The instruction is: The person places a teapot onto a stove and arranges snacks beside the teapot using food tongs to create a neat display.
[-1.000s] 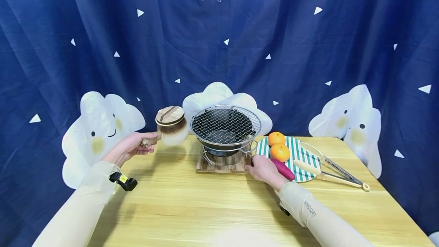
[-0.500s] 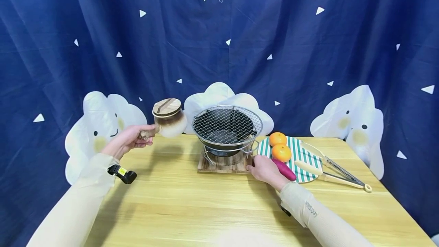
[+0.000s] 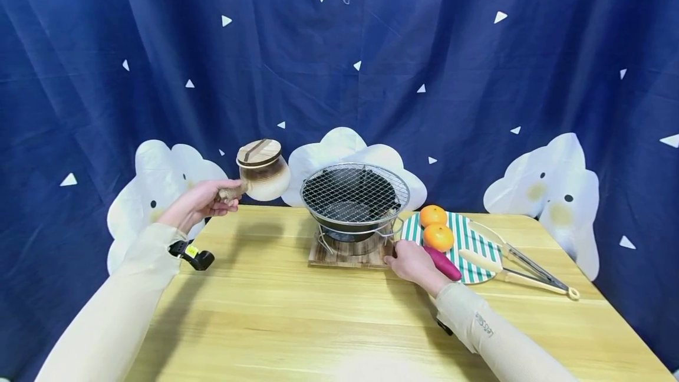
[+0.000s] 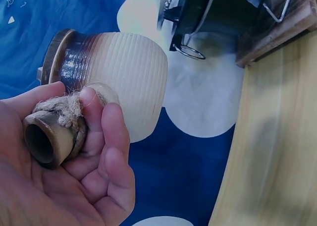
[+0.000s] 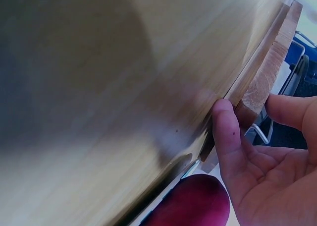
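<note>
My left hand (image 3: 204, 200) grips the rope-wrapped handle (image 4: 52, 132) of a small saucepan (image 3: 267, 183), cream below and brown above. A round wooden lid (image 3: 260, 152) sits on the pan, which is held in the air left of a tabletop charcoal grill (image 3: 361, 229). A wire mesh (image 3: 350, 193) covers the grill's black bowl. Under the grill lies a wooden board (image 3: 339, 259). At the board's near right corner, my right hand (image 3: 416, 265) pinches its edge; the right wrist view shows thumb and finger on either side of the wood (image 5: 267, 77).
Right of the grill, a green-striped round plate or mat (image 3: 464, 270) bears two oranges (image 3: 438, 237) and a long purple-red thing (image 3: 443, 263) beside my right hand. Tongs (image 3: 530, 270) lie across its right side. A blue curtain (image 3: 339, 75) hangs behind the wooden table (image 3: 297, 323).
My left hand has lifted the saucepan higher above the table. The right hand stays at the board's corner. The whole head view has shifted slightly.
</note>
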Motion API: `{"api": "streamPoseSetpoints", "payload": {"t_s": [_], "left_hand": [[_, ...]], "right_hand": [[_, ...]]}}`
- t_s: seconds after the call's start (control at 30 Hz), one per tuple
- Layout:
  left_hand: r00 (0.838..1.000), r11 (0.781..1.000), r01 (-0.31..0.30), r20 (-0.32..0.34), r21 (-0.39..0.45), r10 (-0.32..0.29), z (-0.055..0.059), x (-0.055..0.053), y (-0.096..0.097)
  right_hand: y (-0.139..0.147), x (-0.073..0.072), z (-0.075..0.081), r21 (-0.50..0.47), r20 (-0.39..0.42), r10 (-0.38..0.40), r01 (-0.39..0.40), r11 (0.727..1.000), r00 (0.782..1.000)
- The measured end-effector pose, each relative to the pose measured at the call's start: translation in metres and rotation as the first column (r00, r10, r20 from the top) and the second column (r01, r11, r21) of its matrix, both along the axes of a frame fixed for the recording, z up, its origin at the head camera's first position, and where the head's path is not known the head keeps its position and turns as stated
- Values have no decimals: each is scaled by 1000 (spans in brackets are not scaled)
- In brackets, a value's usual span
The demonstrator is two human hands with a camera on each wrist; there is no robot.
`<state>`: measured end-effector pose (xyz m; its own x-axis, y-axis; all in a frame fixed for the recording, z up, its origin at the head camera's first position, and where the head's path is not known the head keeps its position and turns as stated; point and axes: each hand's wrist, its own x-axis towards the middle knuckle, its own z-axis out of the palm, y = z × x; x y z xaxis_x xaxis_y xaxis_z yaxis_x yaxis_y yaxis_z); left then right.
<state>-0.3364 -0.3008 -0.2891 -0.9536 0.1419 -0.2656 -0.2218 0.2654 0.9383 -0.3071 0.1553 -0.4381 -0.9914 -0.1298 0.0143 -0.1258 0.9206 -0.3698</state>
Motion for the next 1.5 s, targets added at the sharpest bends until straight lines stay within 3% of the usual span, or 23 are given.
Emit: {"api": "streamPoseSetpoints", "payload": {"t_s": [0.47,0.93,1.5], "left_hand": [[1000,1000,-9,6,-3,10,16,-9,18],[998,1000,-28,-49,-12,27,31,-21,40],[998,999,-22,-54,-39,20,38,-35,63]], "right_hand": [[0,0,-1,3,-8,0,0,1000,1000],[0,0,-1,6,-10,-5,5,1000,1000],[0,-1,-1,-8,-10,-13,12,1000,1000]]}}
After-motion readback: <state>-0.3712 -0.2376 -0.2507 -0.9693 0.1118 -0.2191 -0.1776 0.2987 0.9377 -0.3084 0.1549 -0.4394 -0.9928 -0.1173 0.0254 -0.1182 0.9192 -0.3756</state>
